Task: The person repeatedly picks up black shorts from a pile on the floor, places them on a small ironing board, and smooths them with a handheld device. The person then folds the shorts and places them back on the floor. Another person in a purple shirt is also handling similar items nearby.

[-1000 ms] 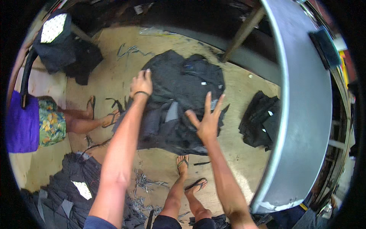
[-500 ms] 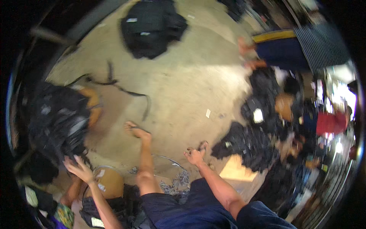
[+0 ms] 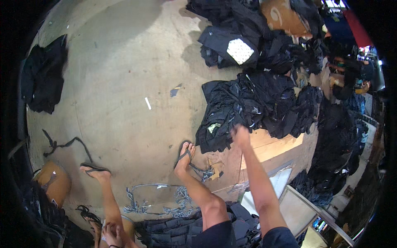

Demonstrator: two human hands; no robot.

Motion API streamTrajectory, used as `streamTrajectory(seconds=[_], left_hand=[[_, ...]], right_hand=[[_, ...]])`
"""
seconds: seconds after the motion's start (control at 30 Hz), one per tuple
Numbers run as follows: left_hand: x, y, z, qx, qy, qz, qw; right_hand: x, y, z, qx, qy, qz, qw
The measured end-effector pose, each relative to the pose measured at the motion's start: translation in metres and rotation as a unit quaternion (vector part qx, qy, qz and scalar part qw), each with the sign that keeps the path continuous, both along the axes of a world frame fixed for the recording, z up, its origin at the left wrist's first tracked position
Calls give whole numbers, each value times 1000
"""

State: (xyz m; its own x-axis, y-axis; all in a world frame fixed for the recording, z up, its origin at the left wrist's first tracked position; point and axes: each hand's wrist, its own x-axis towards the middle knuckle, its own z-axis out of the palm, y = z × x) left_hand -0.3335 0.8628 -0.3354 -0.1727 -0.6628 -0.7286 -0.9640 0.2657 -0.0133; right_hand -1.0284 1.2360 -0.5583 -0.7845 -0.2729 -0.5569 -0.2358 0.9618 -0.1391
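My right hand (image 3: 240, 135) reaches forward to the near edge of a pile of dark garments (image 3: 264, 103). Its fingers are somewhat blurred but look closed on the black cloth. A small pale printed label (image 3: 214, 127) shows on this pile, left of the hand. Low at the left, my left hand (image 3: 112, 234) is by my left knee, fingers loosely bent and apart. Nothing shows in it. My sandalled right foot (image 3: 184, 156) stands just left of the pile.
More black garments (image 3: 231, 37) with a white label lie farther off, beside a brown sack (image 3: 285, 18). Another dark garment (image 3: 44, 74) is at far left. Tangled grey cords (image 3: 178, 202), a black strap (image 3: 70, 142) and a wooden board (image 3: 275, 146) lie nearby. Dark cloth pieces (image 3: 173, 231) are stacked beside me.
My view has turned to the right. My right hand has gone from hanging over my foot to the garment pile. My left hand has moved from the black cloth at left to my knee.
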Motion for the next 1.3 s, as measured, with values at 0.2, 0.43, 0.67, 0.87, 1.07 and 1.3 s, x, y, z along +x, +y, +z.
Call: streamTrajectory(seconds=[0.2, 0.43, 0.67, 0.87, 1.07, 1.3], left_hand=[[-20, 10, -15, -85, -118, -160, 976], [-71, 21, -19, -62, -248, -138, 957], [-73, 15, -21, -71, -226, -114, 965], [-72, 1, -21, -50, -205, -132, 968], [-110, -15, -14, -48, -211, -136, 967], [-150, -21, -23, -91, -258, -214, 938]], right_hand=[[-104, -20, -85, -73, 156, 47, 984], [-87, -27, -89, 133, 54, 47, 988], [-5, 26, -79, 110, 23, 47, 993], [39, 64, -27, -82, -101, -92, 987], [-140, 114, -14, -156, 249, -60, 954], [-273, 167, -63, -53, 214, -342, 914]])
